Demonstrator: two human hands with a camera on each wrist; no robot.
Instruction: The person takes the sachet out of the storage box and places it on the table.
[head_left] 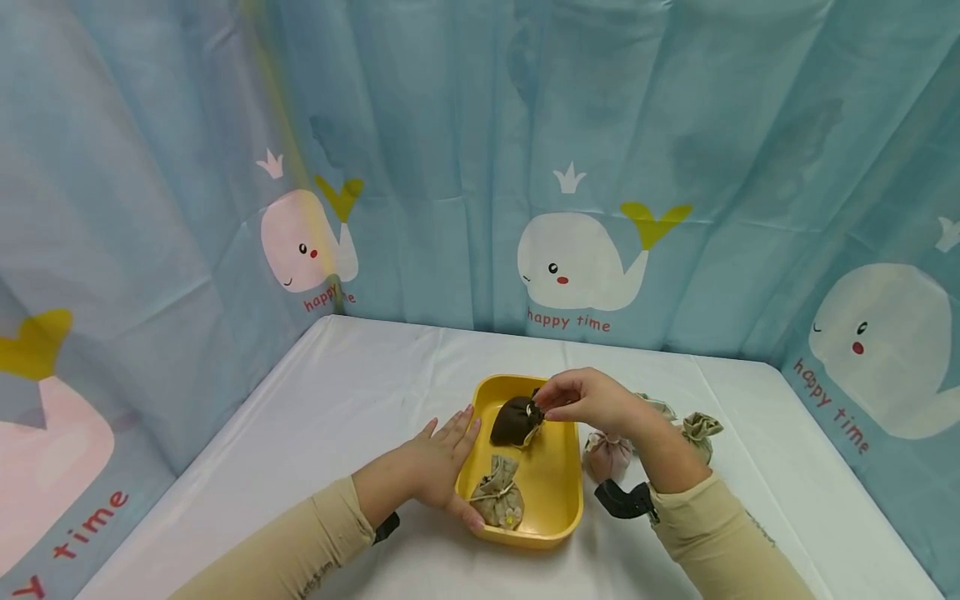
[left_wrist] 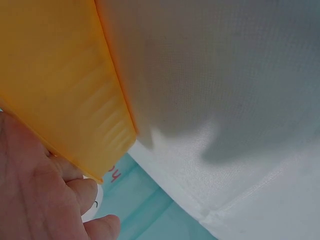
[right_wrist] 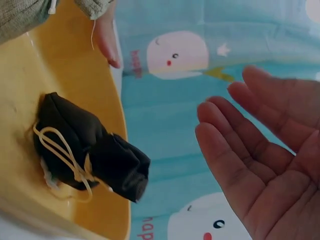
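Two small bags sit in yellow tray [head_left: 555,485]: dark bag [head_left: 512,423] toward far end, tan bag [head_left: 497,503] near front. Left hand [head_left: 433,468] on tray's left edge, fingers straight, thumb spread away, maybe so tray can't slide. Right hand [head_left: 600,406] by dark bag's neck, fingers nearly straight, pinching nothing; right wrist view shows gap. Pink bag [head_left: 611,458] and green bag [head_left: 702,427] on white table [head_left: 375,375], right of tray, maybe close by for easy reach.

Lt.-blue curtain [head_left: 420,150], w/ visible folds, encloses rear, L & R sides of white-covered table [head_left: 360,383] and bears printed whale figs. [head_left: 581,258], yellow-green tails [head_left: 655,223], sm. pale crowns [head_left: 570,180] & red "happy time" txt. [head_left: 567,321] below ea. whale.
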